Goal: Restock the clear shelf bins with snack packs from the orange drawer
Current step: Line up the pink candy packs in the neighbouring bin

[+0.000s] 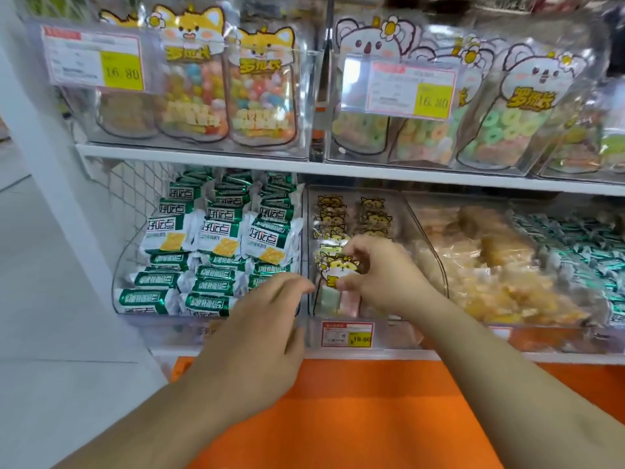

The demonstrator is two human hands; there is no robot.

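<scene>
Top shelf, left: clear rigid plastic bin (189, 96) packed with glossy cat-shaped pouches of multicolour candy; paper price tag (96, 60), white with a yellow block, clipped on its front. Right of it, second clear bin (473, 113) with koala-shaped pouches of pastel ring gummies, same style of tag (411, 89).

White flat shelf board (304, 167) below. White wire mesh panel (135, 191) at far left of lower level.

Lower shelf, left: curved-front clear bin (135, 265) stacked with crinkly green-and-white foil cracker packs (216, 238), rectangular, tight rows. Middle: narrow clear bin (406, 211) holding small transparent cat-print snack packs in rows at the back, pastel square pieces visible low at the front. Small red-yellow tag (346, 334) on its front lip. Right: clear bin with soft see-through bags of golden puffed snacks (490, 265); further right, teal-and-silver foil packs (592, 252), blurred.

Left hand (260, 336): fingers straight, loosely spread, holding nothing, fingertips at the dividing wall between green-pack bin and middle bin; contact cannot be told.

Right hand (382, 269): inside the middle bin, thumb and fingers pinching a cat-print snack pack (338, 265) by its top edge, pack upright, above the pastel pieces.

Orange drawer (355, 411): smooth matte orange face below the shelf, under both forearms.
</scene>
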